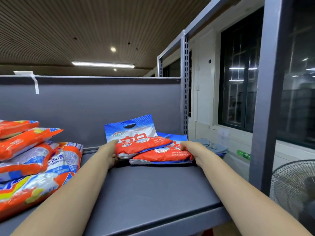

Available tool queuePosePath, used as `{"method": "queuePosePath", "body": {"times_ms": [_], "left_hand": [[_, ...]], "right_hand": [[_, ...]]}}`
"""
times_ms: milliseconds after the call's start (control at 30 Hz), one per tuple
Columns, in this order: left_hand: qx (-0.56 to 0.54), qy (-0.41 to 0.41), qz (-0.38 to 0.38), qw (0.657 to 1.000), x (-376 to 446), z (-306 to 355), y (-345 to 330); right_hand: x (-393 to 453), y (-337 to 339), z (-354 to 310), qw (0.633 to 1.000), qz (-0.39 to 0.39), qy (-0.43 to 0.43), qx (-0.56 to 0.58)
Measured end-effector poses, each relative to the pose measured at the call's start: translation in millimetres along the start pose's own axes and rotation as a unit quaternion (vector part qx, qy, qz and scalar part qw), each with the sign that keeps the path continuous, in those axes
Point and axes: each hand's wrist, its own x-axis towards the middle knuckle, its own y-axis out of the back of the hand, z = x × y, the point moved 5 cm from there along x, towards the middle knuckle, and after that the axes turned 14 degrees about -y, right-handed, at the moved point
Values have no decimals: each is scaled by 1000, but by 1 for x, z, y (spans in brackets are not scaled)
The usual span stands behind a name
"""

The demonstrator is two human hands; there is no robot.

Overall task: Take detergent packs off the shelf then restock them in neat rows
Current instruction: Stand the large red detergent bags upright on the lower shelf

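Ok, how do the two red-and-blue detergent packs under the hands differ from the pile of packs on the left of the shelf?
The two red-and-blue plastic detergent packs overlap at the back right of the grey metal shelf, gripped by the left hand and right hand. The orange-and-white pile of packs lies untouched at the left, stacked higher and crooked, with more packs. Both groups lie flat, not in rows.

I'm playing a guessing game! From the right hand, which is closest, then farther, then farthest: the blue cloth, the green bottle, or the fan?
From the right hand:
1. Blue cloth, just right of it.
2. Green bottle, farther right, past the cloth.
3. Fan, lower right, outside the shelf frame.
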Motion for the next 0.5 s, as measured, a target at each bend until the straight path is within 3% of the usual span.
{"method": "queuePosePath", "body": {"times_ms": [167,300,500], "left_hand": [[2,40,-37,999,-2,-3,-4],[57,22,-19,998,-11,7,-1],[-132,26,60,989,-8,22,-1]], "right_hand": [[-4,0,-3,997,-65,-26,44],[-1,0,2,997,-50,-51,-1],[-18,4,-2,998,-6,-54,22]]}}
